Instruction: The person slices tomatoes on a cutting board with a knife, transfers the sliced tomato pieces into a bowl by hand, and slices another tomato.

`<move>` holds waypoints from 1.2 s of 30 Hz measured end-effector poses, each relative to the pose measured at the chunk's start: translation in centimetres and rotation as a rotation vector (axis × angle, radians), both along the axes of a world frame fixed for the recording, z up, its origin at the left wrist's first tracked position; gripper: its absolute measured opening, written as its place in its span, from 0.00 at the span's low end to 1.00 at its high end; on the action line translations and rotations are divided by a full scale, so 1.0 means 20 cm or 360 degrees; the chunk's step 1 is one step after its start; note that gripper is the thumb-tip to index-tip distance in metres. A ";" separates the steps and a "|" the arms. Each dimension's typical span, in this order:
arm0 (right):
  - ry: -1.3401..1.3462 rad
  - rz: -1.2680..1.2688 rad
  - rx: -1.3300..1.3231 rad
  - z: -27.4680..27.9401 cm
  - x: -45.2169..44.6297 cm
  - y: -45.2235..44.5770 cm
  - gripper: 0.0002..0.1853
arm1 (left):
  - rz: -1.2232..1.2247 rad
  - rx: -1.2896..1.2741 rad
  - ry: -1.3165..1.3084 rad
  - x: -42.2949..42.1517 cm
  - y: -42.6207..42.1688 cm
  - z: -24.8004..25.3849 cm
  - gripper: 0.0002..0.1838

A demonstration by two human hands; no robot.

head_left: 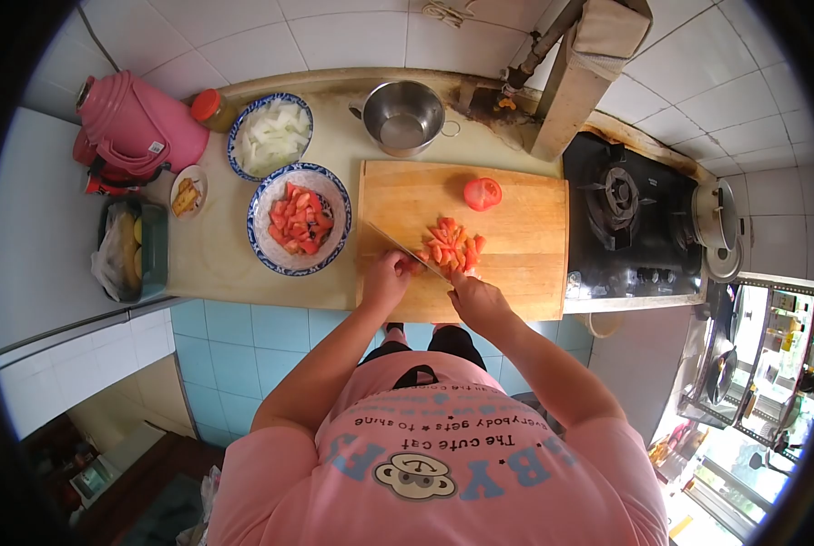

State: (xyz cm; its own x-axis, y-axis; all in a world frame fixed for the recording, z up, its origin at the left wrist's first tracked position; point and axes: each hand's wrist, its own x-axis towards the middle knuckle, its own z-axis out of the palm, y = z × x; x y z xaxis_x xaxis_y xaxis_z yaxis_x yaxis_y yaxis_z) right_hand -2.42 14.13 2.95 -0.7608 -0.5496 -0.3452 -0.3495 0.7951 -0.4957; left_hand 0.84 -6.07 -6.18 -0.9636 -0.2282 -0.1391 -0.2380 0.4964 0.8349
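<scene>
On the wooden cutting board (525, 264), my right hand (476, 300) is closed round the handle of a knife (398, 244), whose blade slants up to the left. My left hand (391, 276) is beside the blade with its fingers drawn together, a bit of red showing at the fingertips. Cut tomato pieces (451, 246) lie in a pile just beyond the knife. Farther back on the board rests a tomato half (483, 193), cut face showing. A blue-rimmed bowl (259, 227) to the left of the board holds tomato chunks (300, 218).
Behind that bowl stands a plate of pale slices (272, 135). A metal pot (404, 116) is behind the board. The black gas stove (639, 218) is at the right. A pink thermos (138, 123), a jar (212, 109), a small dish (188, 193) and a green bin (152, 250) stand left.
</scene>
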 end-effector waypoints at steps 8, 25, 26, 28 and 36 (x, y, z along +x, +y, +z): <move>-0.0111 -0.0250 -0.0044 -0.09 -0.01 -0.05 0.13 | 0.0104 -0.0037 0.0145 0.05 0.04 -0.01 0.08; -0.0344 -0.0446 -0.0355 0.13 0.13 0.14 0.14 | -0.0383 -0.0142 0.0223 0.04 0.00 0.11 0.11; -0.0359 -0.0439 -0.0342 0.13 0.14 0.15 0.14 | -0.0332 -0.0149 0.0291 0.04 0.01 0.10 0.12; -0.0375 -0.0433 -0.0328 0.13 0.14 0.16 0.14 | -0.0283 -0.0154 0.0357 0.03 0.02 0.11 0.12; -0.0425 -0.0282 -0.0178 0.14 0.12 0.16 0.14 | -0.0259 -0.0152 0.0306 0.03 0.02 0.10 0.09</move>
